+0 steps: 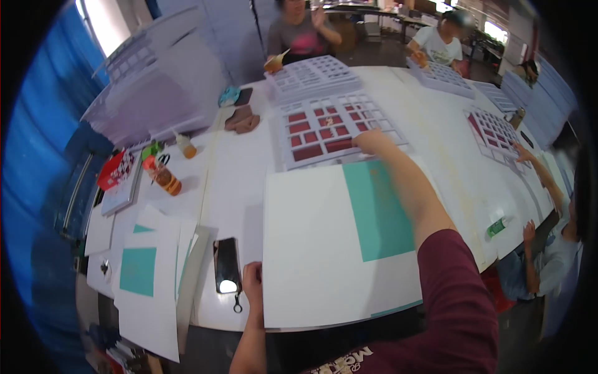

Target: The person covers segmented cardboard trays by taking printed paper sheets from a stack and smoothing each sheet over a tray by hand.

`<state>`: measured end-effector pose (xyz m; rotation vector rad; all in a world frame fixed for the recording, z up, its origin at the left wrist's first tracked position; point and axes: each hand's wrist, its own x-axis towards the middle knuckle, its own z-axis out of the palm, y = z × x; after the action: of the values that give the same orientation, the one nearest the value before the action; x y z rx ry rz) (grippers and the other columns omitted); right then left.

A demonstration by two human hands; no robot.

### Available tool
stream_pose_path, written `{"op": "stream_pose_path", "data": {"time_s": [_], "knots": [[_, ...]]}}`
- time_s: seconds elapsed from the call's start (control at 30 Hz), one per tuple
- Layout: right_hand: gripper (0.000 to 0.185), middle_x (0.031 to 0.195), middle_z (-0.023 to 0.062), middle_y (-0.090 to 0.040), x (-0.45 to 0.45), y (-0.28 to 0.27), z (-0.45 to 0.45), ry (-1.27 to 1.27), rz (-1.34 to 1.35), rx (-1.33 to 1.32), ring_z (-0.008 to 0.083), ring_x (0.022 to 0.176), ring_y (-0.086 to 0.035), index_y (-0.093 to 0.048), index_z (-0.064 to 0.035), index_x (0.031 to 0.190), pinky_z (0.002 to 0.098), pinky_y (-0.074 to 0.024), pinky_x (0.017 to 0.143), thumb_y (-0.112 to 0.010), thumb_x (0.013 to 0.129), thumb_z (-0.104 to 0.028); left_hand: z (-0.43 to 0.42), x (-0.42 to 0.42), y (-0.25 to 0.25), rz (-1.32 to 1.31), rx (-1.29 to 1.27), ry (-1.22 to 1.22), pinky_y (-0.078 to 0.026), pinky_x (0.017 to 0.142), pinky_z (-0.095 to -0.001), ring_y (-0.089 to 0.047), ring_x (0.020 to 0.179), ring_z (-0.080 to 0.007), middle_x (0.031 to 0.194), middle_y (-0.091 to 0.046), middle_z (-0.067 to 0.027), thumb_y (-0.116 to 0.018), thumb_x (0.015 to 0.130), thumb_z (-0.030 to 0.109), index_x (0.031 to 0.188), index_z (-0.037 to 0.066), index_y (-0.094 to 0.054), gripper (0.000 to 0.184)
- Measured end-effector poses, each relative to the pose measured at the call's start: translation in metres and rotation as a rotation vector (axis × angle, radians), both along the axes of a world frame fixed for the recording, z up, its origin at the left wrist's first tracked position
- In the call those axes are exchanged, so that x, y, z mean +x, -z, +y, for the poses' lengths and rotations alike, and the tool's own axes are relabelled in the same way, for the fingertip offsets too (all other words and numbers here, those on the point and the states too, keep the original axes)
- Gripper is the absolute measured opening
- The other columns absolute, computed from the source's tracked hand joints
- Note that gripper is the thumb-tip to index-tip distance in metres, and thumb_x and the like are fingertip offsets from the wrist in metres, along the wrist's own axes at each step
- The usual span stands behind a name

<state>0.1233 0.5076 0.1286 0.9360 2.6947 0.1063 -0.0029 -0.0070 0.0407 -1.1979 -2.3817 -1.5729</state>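
A large white sheet (308, 249) with a teal rectangle (380, 212) lies in front of me. My left hand (252, 283) is at its left edge, fingers curled against the edge. Beyond the sheet is a white grid frame (288, 140) with dark red panels showing through its openings. My right hand (372, 142) reaches over the sheet to the frame's near right part, fingers bent together and slightly blurred; what they hold, if anything, is too small to make out. A black phone (226, 265) lies left of my left hand.
Loose sheets (149, 311) with teal patches lie at left, near an orange bottle (163, 177) and a small glue bottle (185, 146). A brown cloth (242, 119) lies farther back. Three people sit around the table beside other grid frames (317, 76). A green bottle (497, 227) is at right.
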Motion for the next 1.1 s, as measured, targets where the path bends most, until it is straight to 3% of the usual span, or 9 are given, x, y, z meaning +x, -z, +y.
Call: {"op": "stream_pose_path", "data": {"time_s": [0.2,0.43,0.5,0.57,0.6,0.67,0.73,0.93,1.1], "knots": [[0.036,0.11,0.0082,-0.07,0.018,-0.065,-0.049,0.0,0.15,0.16,0.0283,0.11,-0.064,-0.063,-0.0293,0.122,0.0555,-0.0381,0.099,-0.059,0.088,-0.018,-0.005,-0.012,0.032,-0.073,0.043,0.058,-0.048,0.072,-0.0339,-0.059,0.079,-0.0254,0.086,-0.059,-0.0117,-0.069,0.078,0.008,0.093,-0.003,-0.06,0.021],[0.039,0.091,0.008,-0.072,0.092,-0.157,-0.102,-0.085,0.378,0.354,0.026,0.089,-0.069,-0.065,-0.0267,0.118,0.0466,-0.0457,0.088,-0.068,0.08,-0.02,-0.003,-0.013,0.039,-0.178,0.208,0.19,-0.048,0.07,-0.0324,-0.059,0.079,-0.0207,0.085,-0.06,-0.0096,-0.066,0.082,0.009,0.092,-0.003,-0.061,0.015],[0.034,0.096,0.0029,-0.074,0.113,-0.178,-0.125,-0.103,0.397,0.306,0.0227,0.093,-0.07,-0.066,-0.0293,0.117,0.0449,-0.0452,0.089,-0.063,0.084,-0.02,-0.001,-0.028,0.059,-0.245,0.276,0.199,-0.048,0.068,-0.0326,-0.059,0.077,-0.0198,0.081,-0.059,-0.0085,-0.065,0.083,0.007,0.089,-0.002,-0.061,0.011],[0.034,0.085,0.0057,-0.073,0.146,-0.187,-0.159,-0.322,0.606,0.311,0.0265,0.081,-0.07,-0.067,-0.0216,0.113,0.0431,-0.0487,0.072,-0.066,0.08,-0.014,0.0,-0.037,0.08,-0.237,0.217,0.13,-0.048,0.067,-0.0339,-0.059,0.074,-0.0214,0.081,-0.06,-0.0102,-0.063,0.082,0.006,0.087,-0.001,-0.062,0.008],[0.032,0.075,0.0126,-0.068,0.159,-0.195,-0.191,-0.311,0.654,0.269,0.0302,0.073,-0.066,-0.066,-0.0147,0.109,0.0411,-0.0493,0.073,-0.069,0.077,-0.009,-0.002,-0.023,0.053,0.043,0.145,0.102,-0.047,0.067,-0.0347,-0.059,0.074,-0.025,0.082,-0.061,-0.012,-0.063,0.081,0.005,0.089,0.0,-0.063,0.01],[0.027,0.078,0.0089,-0.062,0.185,-0.208,-0.262,-0.277,0.53,0.324,0.0318,0.086,-0.06,-0.065,-0.0141,0.107,0.0494,-0.039,0.096,-0.068,0.08,-0.009,-0.004,-0.015,0.037,0.022,0.089,0.05,-0.048,0.068,-0.0364,-0.059,0.076,-0.0308,0.085,-0.06,-0.0139,-0.061,0.081,0.003,0.09,0.002,-0.064,0.009],[0.02,0.072,0.0082,-0.058,0.21,-0.204,-0.313,-0.517,0.591,0.525,0.0294,0.074,-0.06,-0.063,-0.0155,0.103,0.0488,-0.0414,0.095,-0.064,0.083,-0.012,-0.005,-0.017,0.037,0.187,0.082,0.036,-0.048,0.068,-0.0361,-0.06,0.079,-0.0325,0.087,-0.06,-0.0145,-0.061,0.083,0.003,0.092,0.002,-0.064,0.01],[0.028,0.072,0.0065,-0.055,0.243,-0.195,-0.416,-0.392,0.363,0.241,0.0275,0.076,-0.06,-0.063,-0.0168,0.101,0.0498,-0.0392,0.098,-0.072,0.076,-0.01,-0.014,-0.003,0.021,0.084,0.032,0.048,-0.05,0.073,-0.0361,-0.063,0.086,-0.0341,0.102,-0.06,-0.0143,-0.062,0.082,0.004,0.102,0.001,-0.062,0.021],[0.023,0.069,0.008,-0.058,0.234,-0.16,-0.405,-0.422,0.19,0.122,0.0286,0.078,-0.061,-0.063,-0.0178,0.1,0.0498,-0.0383,0.098,-0.072,0.079,-0.016,-0.008,-0.013,0.034,0.103,-0.015,-0.004,-0.049,0.073,-0.0363,-0.061,0.083,-0.0306,0.094,-0.061,-0.0133,-0.059,0.086,0.009,0.094,0.003,-0.065,0.012]]}}
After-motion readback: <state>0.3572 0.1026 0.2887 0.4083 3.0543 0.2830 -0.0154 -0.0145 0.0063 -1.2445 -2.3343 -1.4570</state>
